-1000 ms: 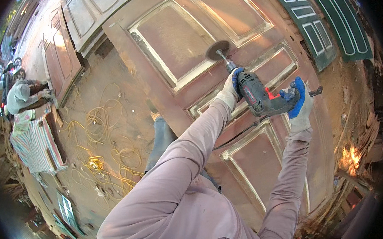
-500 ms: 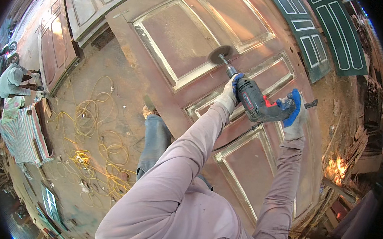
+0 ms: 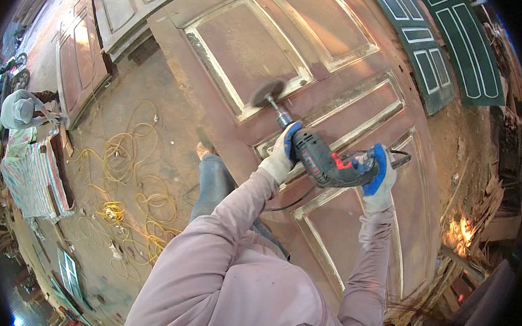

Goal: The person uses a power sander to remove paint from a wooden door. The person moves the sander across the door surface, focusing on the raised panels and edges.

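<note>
Power drill, sanding disc on the brown panelled door, is gripped by both gloved hands: left hand up front, right hand behind.

One view only, head cam, worn on the person's head & looking steeply down w/ strong fisheye: dark round rim, straight edges bent toward it. Person's own chest & sleeves fill the lower centre, forearms rising from the bottom edge to the left hand and right hand on a power drill, all close to the lens. Brown panelled door lies mid-frame, near, running up & right. Ground w/ yellow cable sits left, farther off. Another person shows small at far left rim; green doors upper right. No 2nd view to overlap with
</note>
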Demonstrator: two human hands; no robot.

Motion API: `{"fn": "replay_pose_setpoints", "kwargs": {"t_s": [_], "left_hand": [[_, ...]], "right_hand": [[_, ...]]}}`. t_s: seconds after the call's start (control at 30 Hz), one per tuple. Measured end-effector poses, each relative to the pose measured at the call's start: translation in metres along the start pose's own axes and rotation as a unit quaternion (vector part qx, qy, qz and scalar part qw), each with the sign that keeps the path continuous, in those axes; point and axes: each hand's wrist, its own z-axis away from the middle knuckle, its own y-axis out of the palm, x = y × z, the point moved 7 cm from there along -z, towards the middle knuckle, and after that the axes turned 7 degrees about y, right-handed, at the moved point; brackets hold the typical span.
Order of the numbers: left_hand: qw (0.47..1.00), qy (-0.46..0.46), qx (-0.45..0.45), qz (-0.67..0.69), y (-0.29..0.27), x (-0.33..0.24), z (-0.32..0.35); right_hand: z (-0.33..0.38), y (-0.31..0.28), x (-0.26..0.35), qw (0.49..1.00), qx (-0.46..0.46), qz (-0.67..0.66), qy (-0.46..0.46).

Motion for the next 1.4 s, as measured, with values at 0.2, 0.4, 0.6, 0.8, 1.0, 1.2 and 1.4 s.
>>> {"fn": "replay_pose_setpoints", "kwargs": {"t_s": [0.2,0.4,0.6,0.8,1.0,1.2,1.4], "left_hand": [[1.0,-0.02,0.0,-0.014,0.01,0.013,-0.019],[0.997,-0.063,0.039,-0.01,0.043,0.044,-0.085],[0.998,-0.056,0.028,0.029,0.025,0.038,-0.062],[1.0,-0.024,-0.011,-0.008,0.005,0.012,-0.034],[0.996,-0.069,0.055,0.013,0.049,0.045,-0.075],[0.995,-0.06,0.068,0.042,0.055,0.042,-0.084],[0.993,-0.076,0.063,0.067,0.062,0.041,-0.079]], "right_hand": [[0.001,-0.002,0.011,0.999,-0.004,0.006,-0.042],[-0.023,-0.004,0.047,0.998,-0.04,-0.007,-0.042],[-0.014,0.005,0.042,1.0,0.001,-0.006,-0.016],[-0.004,0.009,0.019,1.0,0.016,0.011,-0.02],[-0.011,0.009,0.055,0.999,-0.012,-0.014,-0.049],[-0.018,0.024,0.065,0.997,-0.032,0.055,-0.046],[-0.026,0.042,0.075,0.995,0.023,0.086,-0.051]]}}
